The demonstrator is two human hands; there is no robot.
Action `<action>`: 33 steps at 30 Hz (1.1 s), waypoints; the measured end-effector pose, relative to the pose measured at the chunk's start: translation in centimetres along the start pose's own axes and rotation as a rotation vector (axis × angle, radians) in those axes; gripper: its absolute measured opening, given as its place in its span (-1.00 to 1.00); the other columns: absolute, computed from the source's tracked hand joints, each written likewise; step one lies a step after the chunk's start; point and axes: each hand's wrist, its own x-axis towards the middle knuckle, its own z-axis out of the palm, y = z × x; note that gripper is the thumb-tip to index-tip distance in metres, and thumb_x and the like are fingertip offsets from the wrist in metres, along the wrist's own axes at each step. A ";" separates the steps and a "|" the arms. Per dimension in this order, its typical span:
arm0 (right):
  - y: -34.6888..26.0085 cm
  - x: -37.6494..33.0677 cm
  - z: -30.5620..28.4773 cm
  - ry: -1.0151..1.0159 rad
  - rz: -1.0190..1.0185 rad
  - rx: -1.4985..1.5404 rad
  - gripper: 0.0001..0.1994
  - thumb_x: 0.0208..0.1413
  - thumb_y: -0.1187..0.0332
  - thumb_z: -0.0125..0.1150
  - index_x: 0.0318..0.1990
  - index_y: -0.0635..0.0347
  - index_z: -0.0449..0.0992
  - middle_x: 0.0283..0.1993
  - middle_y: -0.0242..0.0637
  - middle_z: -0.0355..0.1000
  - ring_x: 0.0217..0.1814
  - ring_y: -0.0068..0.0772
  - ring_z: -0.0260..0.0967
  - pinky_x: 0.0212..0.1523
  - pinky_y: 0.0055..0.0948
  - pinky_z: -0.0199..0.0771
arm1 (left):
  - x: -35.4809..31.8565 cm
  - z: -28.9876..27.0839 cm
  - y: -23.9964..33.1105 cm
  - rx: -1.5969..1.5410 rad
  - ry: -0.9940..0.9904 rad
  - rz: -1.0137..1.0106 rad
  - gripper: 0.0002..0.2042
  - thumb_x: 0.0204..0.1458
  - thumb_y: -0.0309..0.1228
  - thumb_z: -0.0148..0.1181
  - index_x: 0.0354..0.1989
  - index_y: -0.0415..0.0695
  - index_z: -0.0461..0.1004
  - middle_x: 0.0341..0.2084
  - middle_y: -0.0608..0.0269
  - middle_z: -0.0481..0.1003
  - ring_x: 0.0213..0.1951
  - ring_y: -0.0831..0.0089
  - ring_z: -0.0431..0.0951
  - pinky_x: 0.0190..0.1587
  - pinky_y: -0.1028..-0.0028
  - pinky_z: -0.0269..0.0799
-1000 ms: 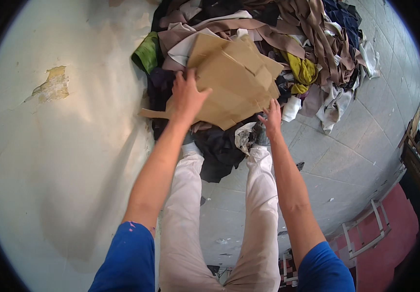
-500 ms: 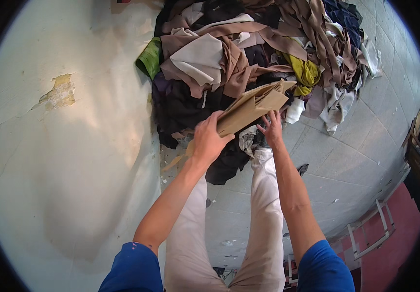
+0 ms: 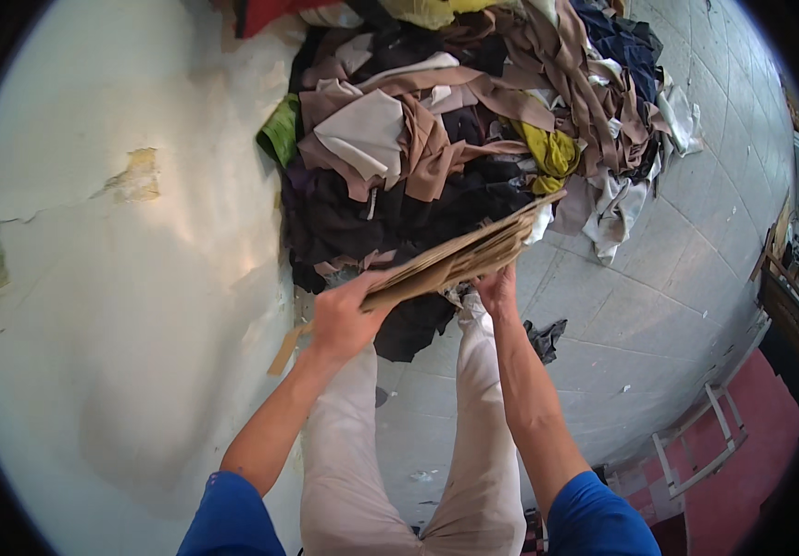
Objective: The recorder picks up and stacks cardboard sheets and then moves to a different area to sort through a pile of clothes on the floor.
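Observation:
A stack of flattened brown cardboard [image 3: 464, 259] is held slantwise in front of me, its layered edges showing. My left hand [image 3: 348, 317] grips its left end. The right hand [image 3: 497, 289] has hold of its lower edge near the right end, with some fingers hidden behind the cardboard. Beyond it lies a large heap of fabric scraps: a dark cloth [image 3: 344, 218], a pale cloth piece [image 3: 367, 134], brown strips [image 3: 585, 102], a yellow cloth [image 3: 550, 153] and a green piece [image 3: 279, 130].
A wall [image 3: 140, 315] with peeling paint rises along the left. Grey floor tiles [image 3: 640, 296] stretch to the right, where a crumpled black scrap [image 3: 546, 340] lies beside my leg. A white metal frame [image 3: 705, 445] stands at the lower right. Red fabric [image 3: 270, 11] tops the far heap.
The cardboard has come lower and turned more edge-on. My right hand, earlier spread beside it, now grips its lower edge. The view has shifted, showing more of the heap's far side.

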 end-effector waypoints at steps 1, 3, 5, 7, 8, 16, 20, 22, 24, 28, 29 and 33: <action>-0.8 -0.7 0.5 -0.001 -0.001 -0.004 -0.22 0.04 -0.29 -0.14 0.31 -0.07 -0.08 0.38 -0.29 -0.14 0.38 -0.13 -0.16 0.24 0.10 -0.10 | -0.9 -2.0 1.1 0.015 0.011 0.012 -0.70 -0.25 -0.44 0.35 -0.27 -0.08 0.49 -0.35 0.09 0.53 -0.28 0.18 0.54 -0.29 0.41 0.49; -3.1 -2.5 2.1 -0.170 -0.035 0.014 -0.22 0.05 -0.29 -0.17 0.31 -0.02 -0.07 0.37 -0.28 -0.10 0.37 -0.15 -0.13 0.26 0.05 -0.11 | -2.3 -6.0 3.4 0.036 -0.073 -0.171 -0.66 -0.26 -0.39 0.40 -0.26 -0.14 0.49 -0.37 0.13 0.56 -0.32 0.26 0.58 -0.27 0.47 0.48; -6.1 -5.4 4.2 -0.328 -0.034 0.026 -0.24 0.08 -0.25 -0.16 0.30 0.07 -0.03 0.33 -0.27 0.00 0.34 -0.21 -0.06 0.27 -0.09 -0.08 | -3.4 -9.6 6.1 -0.090 -0.045 -0.297 -0.62 -0.28 -0.37 0.42 -0.24 -0.19 0.49 -0.37 0.16 0.56 -0.33 0.34 0.57 -0.25 0.48 0.47; -8.7 -9.9 6.4 -0.358 -0.070 -0.103 -0.29 0.10 -0.13 -0.04 0.26 0.15 0.03 0.24 -0.27 0.13 0.27 -0.28 0.06 0.23 -0.26 0.03 | -4.3 -12.9 9.2 -0.281 -0.033 -0.408 -0.56 -0.32 -0.37 0.45 -0.22 -0.26 0.48 -0.35 0.22 0.56 -0.32 0.47 0.54 -0.21 0.49 0.45; -10.1 -12.5 7.6 -0.260 -0.102 -0.208 -0.33 0.10 -0.04 0.05 0.23 0.19 0.07 0.18 -0.27 0.21 0.21 -0.31 0.14 0.19 -0.34 0.11 | -4.6 -14.6 10.9 -0.325 -0.027 -0.370 -0.55 -0.33 -0.38 0.46 -0.22 -0.30 0.47 -0.34 0.24 0.55 -0.29 0.51 0.52 -0.17 0.49 0.45; -25.3 -34.4 14.7 -0.449 -0.300 -0.622 -0.41 -0.25 0.35 0.42 0.00 0.28 0.34 -0.06 -0.26 0.40 -0.07 -0.42 0.34 -0.07 -0.38 0.36 | -9.4 -20.0 24.7 -0.557 -0.052 -0.298 -0.44 -0.40 -0.41 0.51 -0.13 -0.27 0.43 -0.22 0.20 0.50 -0.17 0.44 0.47 -0.05 0.43 0.38; -27.5 -38.4 15.0 -0.385 -0.291 -0.705 -0.46 -0.20 0.35 0.39 0.00 0.28 0.34 -0.09 -0.26 0.41 -0.13 -0.44 0.36 -0.11 -0.43 0.38 | -12.1 -19.5 28.3 -0.614 0.069 -0.382 -0.39 -0.38 -0.41 0.49 -0.06 -0.27 0.38 -0.19 0.18 0.49 -0.15 0.41 0.47 -0.04 0.42 0.38; -27.8 -38.6 15.8 -0.312 -0.347 -0.663 -0.45 -0.19 0.31 0.39 0.00 0.29 0.34 -0.09 -0.26 0.41 -0.11 -0.41 0.37 -0.09 -0.42 0.38 | -13.3 -19.2 29.4 -0.664 0.120 -0.430 -0.38 -0.37 -0.41 0.49 -0.04 -0.28 0.36 -0.18 0.17 0.48 -0.15 0.40 0.48 -0.03 0.43 0.38; -28.2 -39.2 16.8 -0.240 -0.402 -0.629 -0.43 -0.17 0.26 0.39 0.00 0.30 0.33 -0.08 -0.26 0.40 -0.08 -0.38 0.37 -0.07 -0.41 0.37 | -14.7 -19.0 30.2 -0.668 0.149 -0.379 -0.39 -0.33 -0.39 0.47 -0.03 -0.28 0.35 -0.16 0.17 0.47 -0.12 0.41 0.46 -0.02 0.43 0.37; -30.8 -41.2 20.7 -0.163 -0.564 -0.782 -0.43 -0.02 0.07 0.24 0.02 0.33 0.30 -0.08 -0.19 0.40 -0.09 -0.35 0.37 -0.09 -0.40 0.36 | -18.2 -19.1 30.8 -0.823 0.162 -0.338 -0.40 -0.30 -0.40 0.45 -0.01 -0.27 0.35 -0.13 0.19 0.47 -0.09 0.41 0.45 -0.01 0.43 0.36; -31.2 -41.9 21.6 -0.161 -0.644 -0.900 -0.41 0.01 0.01 0.18 0.03 0.35 0.28 -0.07 -0.16 0.40 -0.08 -0.34 0.37 -0.09 -0.40 0.36 | -19.0 -19.2 30.7 -0.832 0.133 -0.332 -0.41 -0.29 -0.40 0.44 0.00 -0.26 0.36 -0.13 0.20 0.46 -0.09 0.42 0.44 0.00 0.43 0.35; -32.2 -43.1 26.3 -0.090 -0.662 -1.329 -0.35 0.02 -0.05 0.14 0.05 0.38 0.24 -0.05 -0.10 0.39 -0.05 -0.32 0.37 -0.06 -0.40 0.35 | -22.3 -18.9 29.7 -0.898 0.195 -0.342 -0.41 -0.29 -0.42 0.44 0.00 -0.23 0.36 -0.13 0.22 0.47 -0.09 0.44 0.45 -0.01 0.43 0.35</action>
